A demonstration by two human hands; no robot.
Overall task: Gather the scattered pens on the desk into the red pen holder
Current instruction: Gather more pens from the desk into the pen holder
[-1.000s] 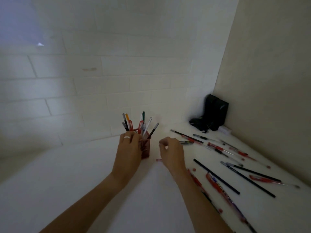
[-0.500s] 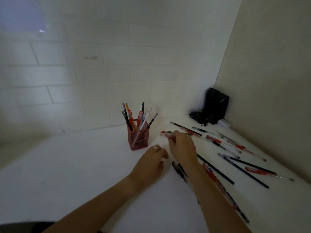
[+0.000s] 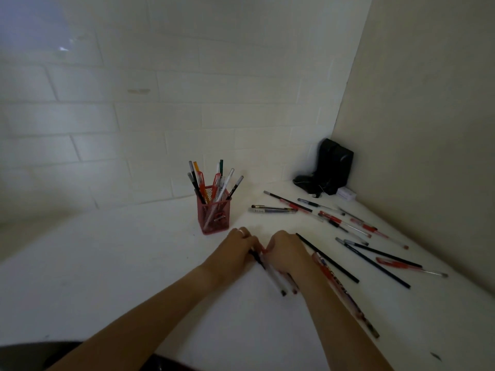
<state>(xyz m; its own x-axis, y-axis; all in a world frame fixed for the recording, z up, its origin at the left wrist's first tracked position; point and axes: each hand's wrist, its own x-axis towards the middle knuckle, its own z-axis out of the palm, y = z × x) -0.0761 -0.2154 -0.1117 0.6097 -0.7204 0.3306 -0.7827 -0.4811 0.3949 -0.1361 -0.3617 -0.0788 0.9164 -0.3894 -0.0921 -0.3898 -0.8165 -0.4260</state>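
Head view, left to right. White desk (image 3: 112, 263) against white brick wall. Red mesh pen holder (image 3: 214, 215) upright near desk centre, several pens standing inside. Left hand (image 3: 235, 249), ring on one finger, just in front of holder, fingers curled on black-capped pen (image 3: 258, 259). Right hand (image 3: 285, 250) beside it, fingertips meeting left hand, pinching red-capped pen (image 3: 290, 281); both pens lie on desk under hands. Scattered pens (image 3: 356, 231) spread across right side of desk. Black pouch (image 3: 330, 167) in far corner.
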